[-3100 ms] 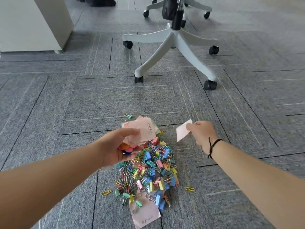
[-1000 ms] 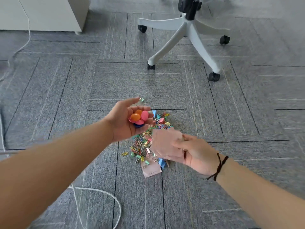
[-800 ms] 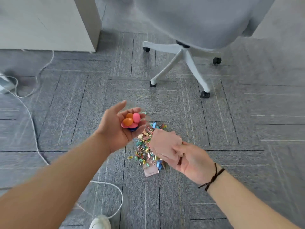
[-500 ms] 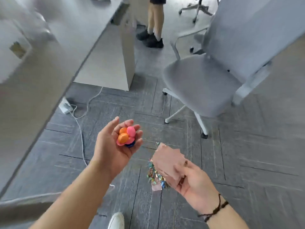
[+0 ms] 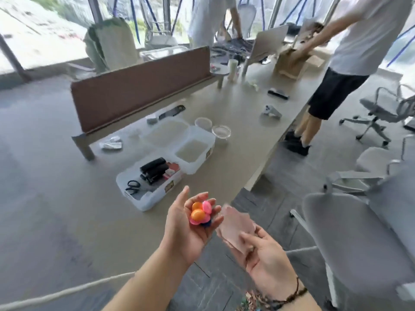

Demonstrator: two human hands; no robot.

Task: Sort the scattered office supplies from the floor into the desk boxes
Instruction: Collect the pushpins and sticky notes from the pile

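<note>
Cupped palm-up, the left hand (image 5: 190, 230) has its grip curled loosely round a small cluster of round plastic buttons (image 5: 200, 213), orange and pink with a bit of blue beneath. Just beside it the right hand (image 5: 265, 261), also palm-up, pinches a thin stack of pink paper notes (image 5: 235, 227) between thumb and fingers; a dark cord bracelet (image 5: 289, 297) circles that wrist. Both hands hover over the near edge of the bench (image 5: 89, 221), a long pale surface.

On the bench, near the left hand, stands a clear plastic box (image 5: 146, 189) holding black scissors (image 5: 132, 187), a black stapler-like item (image 5: 153, 170) and some small red and pink pieces. Touching its far corner is a second clear box (image 5: 193, 149), and behind that a third (image 5: 166, 133); what either holds is too blurred to tell. Two round clear tubs (image 5: 221, 132) sit just beyond them. A brown divider panel (image 5: 143, 86) runs along the bench behind the boxes.

To the right, a grey office chair (image 5: 359, 239) stands close to the bench edge on grey carpet (image 5: 213, 286). Farther along the bench a person in a white shirt and black shorts (image 5: 336, 93) leans over a cardboard box (image 5: 292, 61), and another person (image 5: 211, 16) stands beyond. Large windows (image 5: 45, 30) fill the back of the room.
</note>
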